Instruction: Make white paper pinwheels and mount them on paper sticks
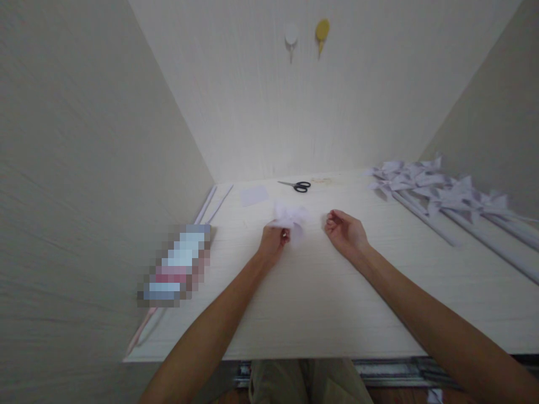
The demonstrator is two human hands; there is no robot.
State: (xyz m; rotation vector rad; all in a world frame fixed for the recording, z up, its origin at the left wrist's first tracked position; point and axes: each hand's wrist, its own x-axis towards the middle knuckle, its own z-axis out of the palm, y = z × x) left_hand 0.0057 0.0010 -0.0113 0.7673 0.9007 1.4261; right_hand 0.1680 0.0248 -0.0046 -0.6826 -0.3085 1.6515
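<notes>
My left hand point(274, 240) is closed on the edge of a white paper pinwheel point(295, 215), whose folded blades look slightly blurred. To its right, my right hand point(344, 231) hovers apart from the pinwheel over the white table point(290, 303). Its fingers are curled together, and anything between them is too small to make out. Beyond the pinwheel lie scissors point(300, 186) with black handles, and a small pale sheet of paper point(254, 195) rests to their left.
Several white paper pinwheels point(450, 196) on rolled paper sticks point(488, 235) lie at the right. A pixelated object point(179, 264) and thin paper sticks point(206, 203) are along the left wall. White point(291, 35) and yellow point(322, 29) hooks are on the back wall.
</notes>
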